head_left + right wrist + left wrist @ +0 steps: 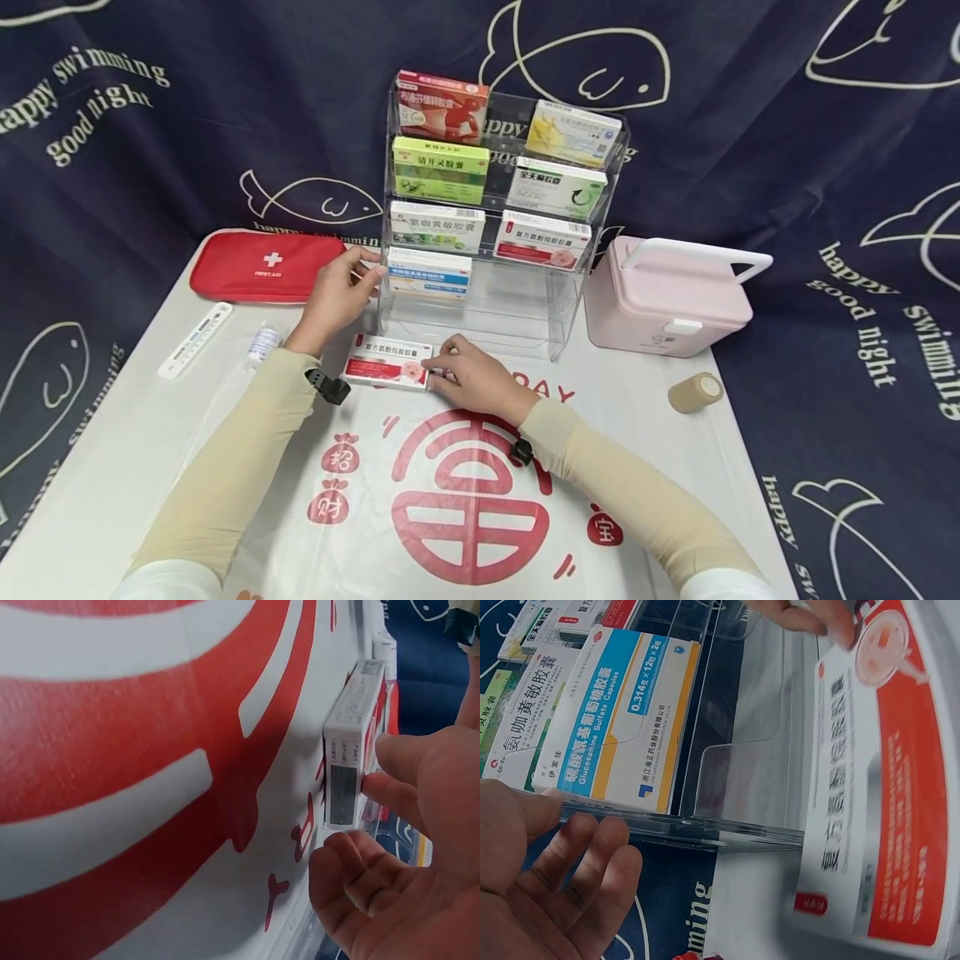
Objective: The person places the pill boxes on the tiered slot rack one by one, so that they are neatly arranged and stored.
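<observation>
At the left side of the clear tiered rack [510, 312], my left hand [341, 292] has its fingers apart. In the left wrist view its thumb [540, 814] is at the rack's side edge, close to a blue-and-white glucosamine capsule box [622, 720]. A red-and-white capsule box [386, 364] lies face up on the table before the rack. My right hand [480, 379] is at that box's right end, thumb and index fingertips at its upper face. Its other fingers bend loosely beside the end panel, as the right wrist view shows.
Several medicine boxes stand in the rack's two columns, among them a green box [440, 171]. To the left lie a red first-aid pouch [262, 267], a white test strip card [195, 340] and a small vial [262, 346]. A pink case [667, 296] and bandage roll [695, 392] stand right.
</observation>
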`<state>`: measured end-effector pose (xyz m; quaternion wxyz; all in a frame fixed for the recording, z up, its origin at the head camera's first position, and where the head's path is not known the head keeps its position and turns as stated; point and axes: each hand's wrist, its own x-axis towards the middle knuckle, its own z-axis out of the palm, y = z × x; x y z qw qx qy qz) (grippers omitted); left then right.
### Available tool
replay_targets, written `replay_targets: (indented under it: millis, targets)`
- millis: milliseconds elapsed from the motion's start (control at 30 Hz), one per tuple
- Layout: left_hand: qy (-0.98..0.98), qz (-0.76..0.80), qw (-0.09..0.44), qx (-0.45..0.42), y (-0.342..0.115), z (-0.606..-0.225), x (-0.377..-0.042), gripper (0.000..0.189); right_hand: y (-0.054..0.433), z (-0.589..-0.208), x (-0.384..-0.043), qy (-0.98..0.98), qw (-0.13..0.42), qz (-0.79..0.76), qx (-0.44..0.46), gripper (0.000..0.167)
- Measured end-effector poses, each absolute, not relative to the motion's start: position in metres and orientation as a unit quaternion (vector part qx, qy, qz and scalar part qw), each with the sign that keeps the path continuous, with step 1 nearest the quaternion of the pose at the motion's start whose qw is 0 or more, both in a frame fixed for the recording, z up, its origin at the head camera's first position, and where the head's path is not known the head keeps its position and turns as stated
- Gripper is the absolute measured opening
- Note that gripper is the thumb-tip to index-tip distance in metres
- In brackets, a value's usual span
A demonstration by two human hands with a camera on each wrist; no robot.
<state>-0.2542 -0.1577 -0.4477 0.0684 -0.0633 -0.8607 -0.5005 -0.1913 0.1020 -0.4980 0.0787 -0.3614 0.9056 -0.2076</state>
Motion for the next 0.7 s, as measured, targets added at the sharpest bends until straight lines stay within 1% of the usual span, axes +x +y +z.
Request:
replay_targets:
  millis: [133,233,333,533,633,700]
  targets:
    - [-0.861,-0.500,0.071,-0.064,-0.158,-0.447,-0.254,0.022,0.104,-0.498,-0.189,0.905,0.071,-0.222,-0.357,0.022]
    - [-0.860,-0.501,0.070,-0.065,-0.158,-0.446,-0.253,0.022,0.105,-0.496,-0.188,0.902,0.078,-0.240,-0.350,0.021]
    - [-0.860,-0.501,0.070,-0.066,-0.158,-0.446,-0.253,0.022,0.104,-0.497,-0.188,0.904,0.083,-0.266,-0.323,0.028]
    - [-0.862,-0.498,0.069,-0.065,-0.158,-0.447,-0.254,0.022,0.097,-0.504,-0.188,0.926,0.081,-0.268,-0.254,0.053]
    - [-0.862,-0.498,0.068,-0.064,-0.158,-0.448,-0.254,0.023,0.092,-0.509,-0.189,0.934,0.076,-0.254,-0.241,0.058]
    - [-0.863,-0.498,0.067,-0.063,-0.158,-0.447,-0.254,0.023,0.090,-0.511,-0.190,0.936,0.070,-0.248,-0.239,0.058]
